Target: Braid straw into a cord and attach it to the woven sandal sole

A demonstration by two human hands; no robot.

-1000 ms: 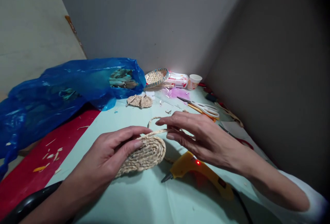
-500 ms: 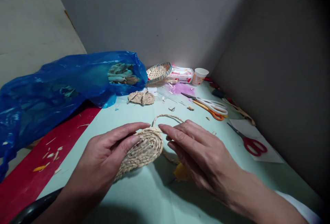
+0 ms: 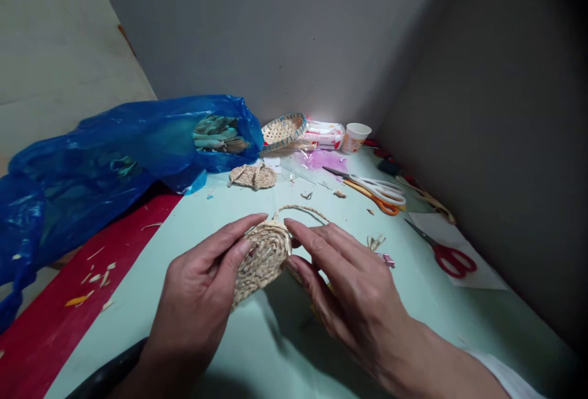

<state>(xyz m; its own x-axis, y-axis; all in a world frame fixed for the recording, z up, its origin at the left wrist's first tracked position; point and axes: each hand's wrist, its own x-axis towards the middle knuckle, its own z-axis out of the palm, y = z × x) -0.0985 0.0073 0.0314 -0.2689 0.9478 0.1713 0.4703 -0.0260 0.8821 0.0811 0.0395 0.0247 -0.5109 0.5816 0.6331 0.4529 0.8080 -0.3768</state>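
Note:
Between my hands is an oval piece of coiled straw braid (image 3: 263, 258), tilted up off the table. My left hand (image 3: 209, 276) grips its left side, thumb on the near face and fingers behind the upper edge. My right hand (image 3: 353, 282) pinches the right edge, index fingertip at the top and thumb lower down. A loose length of straw braid (image 3: 303, 208) arches from the top of the piece and passes behind my right hand. Beyond that hand a frayed straw end (image 3: 375, 243) and a small pink clip (image 3: 388, 260) show.
A small straw slipper (image 3: 252, 176) lies ahead, beside a blue plastic bag (image 3: 151, 135) of dried leaves. Farther back are a woven basket (image 3: 283, 132), a tissue pack (image 3: 326, 135) and a paper cup (image 3: 356, 138). White-handled scissors (image 3: 386, 189), orange-handled scissors (image 3: 383, 204) and red-handled scissors (image 3: 452, 261) lie right.
My right thumb has come onto the edge of the straw piece. The piece has turned more upright, and my left hand has shifted right. The frayed end and pink clip have come into view.

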